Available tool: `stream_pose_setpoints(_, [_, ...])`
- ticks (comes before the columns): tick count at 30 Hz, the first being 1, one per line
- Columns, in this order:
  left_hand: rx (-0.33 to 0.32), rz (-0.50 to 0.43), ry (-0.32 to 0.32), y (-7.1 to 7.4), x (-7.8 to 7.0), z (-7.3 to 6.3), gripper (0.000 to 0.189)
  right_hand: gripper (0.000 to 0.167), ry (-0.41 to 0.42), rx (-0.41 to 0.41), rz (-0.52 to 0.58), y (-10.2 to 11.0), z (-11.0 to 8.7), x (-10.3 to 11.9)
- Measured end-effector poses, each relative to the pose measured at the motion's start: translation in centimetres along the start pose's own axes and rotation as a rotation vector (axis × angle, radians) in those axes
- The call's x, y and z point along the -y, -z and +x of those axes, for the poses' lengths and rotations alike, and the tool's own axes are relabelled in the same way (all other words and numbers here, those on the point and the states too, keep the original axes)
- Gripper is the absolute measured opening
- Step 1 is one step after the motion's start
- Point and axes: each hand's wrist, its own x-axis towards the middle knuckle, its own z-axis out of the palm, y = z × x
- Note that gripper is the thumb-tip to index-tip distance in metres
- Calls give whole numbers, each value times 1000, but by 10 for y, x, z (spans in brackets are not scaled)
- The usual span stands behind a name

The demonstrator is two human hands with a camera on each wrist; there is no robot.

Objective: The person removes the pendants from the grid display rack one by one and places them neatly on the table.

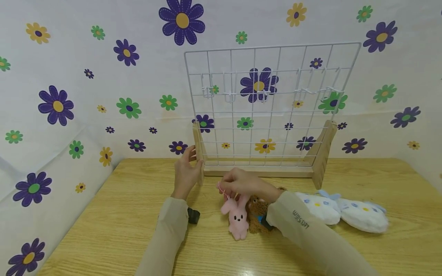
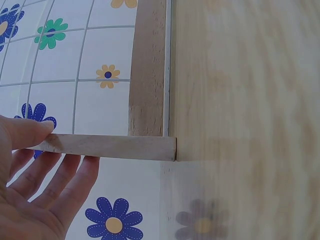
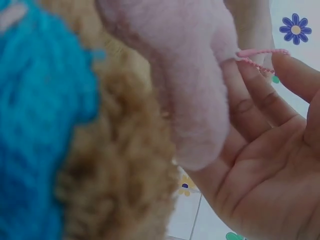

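Observation:
My left hand [image 1: 185, 172] grips the left wooden upright [image 1: 197, 140] of a white wire grid rack [image 1: 241, 112]. In the left wrist view the thumb lies on one face of this wooden piece [image 2: 115, 146] and the fingers on the other. A pink bunny plush keychain [image 1: 238, 222] is by my right hand [image 1: 243, 182], which pinches its pink beaded chain [image 3: 257, 51]. Right beside the bunny is a curly brown plush [image 1: 254, 212] with a blue patch, partly covered by the right sleeve.
Two white plush toys [image 1: 364, 215] with blue bows lie on the wooden table [image 1: 121, 214] at the right, one partly behind the sleeve. Several white hooks [image 1: 229, 94] hang on the upper grid. A flower-print cloth [image 1: 138, 76] stands behind the rack.

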Motion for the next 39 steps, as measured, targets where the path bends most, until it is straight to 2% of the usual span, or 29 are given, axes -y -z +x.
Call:
stream_pose_setpoints(8, [11, -7, 6, -3, 0, 1, 47, 24, 10, 8, -83, -1, -2, -1])
stream_pose_setpoints(19, [16, -23, -5, -7, 0, 1, 46, 23, -4, -2, -115, -1, -4, -2])
stream_pose_setpoints(27, [44, 12, -3, -3, 3, 3, 48, 24, 12, -53, -161, 13, -14, 5])
stream_pose_setpoints(31, [96, 62, -7, 7, 3, 1, 45, 23, 37, -113, -173, 25, -30, 4])
stream_pose_setpoints(34, [116, 109, -22, 19, 4, -4, 38, 22, 68, -189, -202, 36, -46, 1])
stream_pose_setpoints(39, [111, 252, -111, 40, 6, -12, 28, 17, 161, -403, -272, 54, -84, -8])
